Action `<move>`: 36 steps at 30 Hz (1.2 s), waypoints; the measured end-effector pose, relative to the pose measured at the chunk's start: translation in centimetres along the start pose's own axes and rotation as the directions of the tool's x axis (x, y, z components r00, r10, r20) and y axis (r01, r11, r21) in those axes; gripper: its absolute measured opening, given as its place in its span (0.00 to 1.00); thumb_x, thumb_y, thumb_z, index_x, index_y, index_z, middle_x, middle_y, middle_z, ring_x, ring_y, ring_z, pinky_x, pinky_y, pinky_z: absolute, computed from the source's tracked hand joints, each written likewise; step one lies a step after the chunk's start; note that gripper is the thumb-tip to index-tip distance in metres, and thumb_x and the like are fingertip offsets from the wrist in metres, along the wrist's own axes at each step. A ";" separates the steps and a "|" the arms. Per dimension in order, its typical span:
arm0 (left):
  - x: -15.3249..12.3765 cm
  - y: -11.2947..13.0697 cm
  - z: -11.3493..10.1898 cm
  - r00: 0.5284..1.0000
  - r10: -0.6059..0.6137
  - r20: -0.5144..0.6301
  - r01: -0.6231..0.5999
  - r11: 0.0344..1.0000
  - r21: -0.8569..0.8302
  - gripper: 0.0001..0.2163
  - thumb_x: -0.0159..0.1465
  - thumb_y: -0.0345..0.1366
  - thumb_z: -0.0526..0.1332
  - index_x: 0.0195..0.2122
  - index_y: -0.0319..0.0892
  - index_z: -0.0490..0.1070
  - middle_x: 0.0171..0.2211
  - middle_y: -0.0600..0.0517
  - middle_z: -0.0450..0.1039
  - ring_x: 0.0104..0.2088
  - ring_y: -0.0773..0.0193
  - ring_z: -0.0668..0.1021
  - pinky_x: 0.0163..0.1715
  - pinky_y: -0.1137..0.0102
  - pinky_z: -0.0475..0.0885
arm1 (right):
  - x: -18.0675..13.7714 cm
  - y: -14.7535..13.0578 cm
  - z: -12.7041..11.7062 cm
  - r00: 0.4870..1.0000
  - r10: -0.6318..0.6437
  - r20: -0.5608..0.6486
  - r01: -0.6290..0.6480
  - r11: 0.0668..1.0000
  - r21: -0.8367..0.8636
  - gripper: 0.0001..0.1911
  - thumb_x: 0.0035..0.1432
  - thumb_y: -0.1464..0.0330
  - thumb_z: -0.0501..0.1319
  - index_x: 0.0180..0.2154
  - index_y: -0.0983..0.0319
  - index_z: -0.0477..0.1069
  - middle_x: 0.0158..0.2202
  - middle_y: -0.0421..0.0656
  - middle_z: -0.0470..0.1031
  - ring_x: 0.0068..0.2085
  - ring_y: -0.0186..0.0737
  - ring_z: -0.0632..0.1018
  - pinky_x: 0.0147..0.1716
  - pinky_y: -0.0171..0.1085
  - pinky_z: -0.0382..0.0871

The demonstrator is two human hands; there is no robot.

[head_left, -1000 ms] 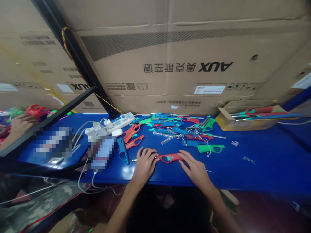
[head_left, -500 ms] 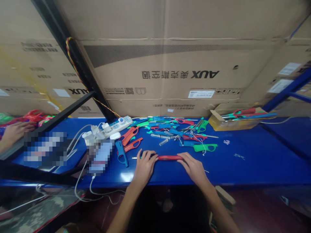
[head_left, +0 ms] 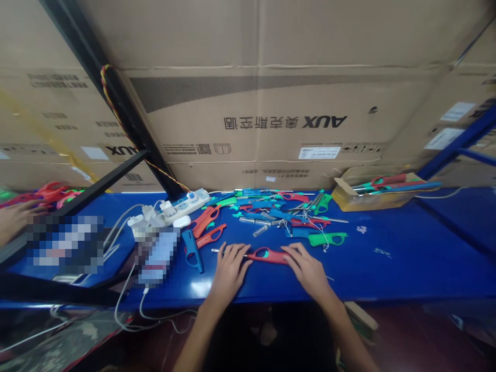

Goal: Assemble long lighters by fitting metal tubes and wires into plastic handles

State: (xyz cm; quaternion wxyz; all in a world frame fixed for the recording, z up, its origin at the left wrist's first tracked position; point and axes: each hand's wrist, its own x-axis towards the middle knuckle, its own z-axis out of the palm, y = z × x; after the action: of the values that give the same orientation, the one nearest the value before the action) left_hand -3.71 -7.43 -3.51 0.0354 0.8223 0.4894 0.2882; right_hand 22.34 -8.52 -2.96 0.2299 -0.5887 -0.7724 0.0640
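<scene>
The left hand (head_left: 231, 265) and right hand (head_left: 307, 267) are clamping fingers on the red lighter (head_left: 274, 257), contact partly hidden; uneven pressure may be bending its metal tube (head_left: 215, 251).

I see my left arm (head_left: 199, 330) lean up and in from below, and my right arm (head_left: 343, 323) leans in from the other side. My left hand (head_left: 228, 268) is back side up, fingers (head_left: 237, 250) bent — the thumb points in. My right hand (head_left: 309, 268) is curled too, its thumb pointing at the left one — both hands sit level, a little apart.
</scene>
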 end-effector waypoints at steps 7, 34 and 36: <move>-0.5 -4.5 -2.7 1.000 0.026 0.009 -0.026 1.000 0.018 0.13 0.72 0.40 0.56 0.55 0.46 0.71 0.52 0.45 0.73 0.54 0.51 0.71 0.57 0.52 0.65 | -0.1 0.2 -0.1 1.000 -0.014 0.008 0.014 0.999 0.042 0.17 0.72 0.61 0.49 0.48 0.53 0.76 0.49 0.41 0.76 0.38 0.37 0.82 0.35 0.32 0.75; 1.6 -4.6 -5.6 0.967 0.118 0.224 -0.089 0.987 -0.134 0.08 0.70 0.40 0.60 0.47 0.47 0.74 0.41 0.51 0.80 0.41 0.59 0.79 0.51 0.60 0.68 | -0.4 0.1 -1.1 0.990 -0.092 0.103 0.068 0.974 0.217 0.14 0.71 0.58 0.52 0.49 0.54 0.72 0.45 0.40 0.78 0.42 0.39 0.81 0.39 0.34 0.75; 1.7 -4.0 -5.2 0.957 0.142 0.251 -0.105 0.982 -0.154 0.08 0.70 0.39 0.61 0.49 0.47 0.74 0.41 0.50 0.79 0.41 0.59 0.79 0.49 0.62 0.69 | -0.5 -0.1 -1.3 0.986 -0.102 0.130 0.070 0.970 0.231 0.13 0.71 0.58 0.51 0.47 0.54 0.71 0.44 0.40 0.78 0.41 0.38 0.81 0.38 0.34 0.74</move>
State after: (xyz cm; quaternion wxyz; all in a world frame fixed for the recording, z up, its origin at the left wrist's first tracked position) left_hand -8.90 -5.13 0.16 0.1389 0.8776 0.4066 0.2124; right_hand 22.91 -9.21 -1.90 0.2428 -0.5185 -0.7993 0.1824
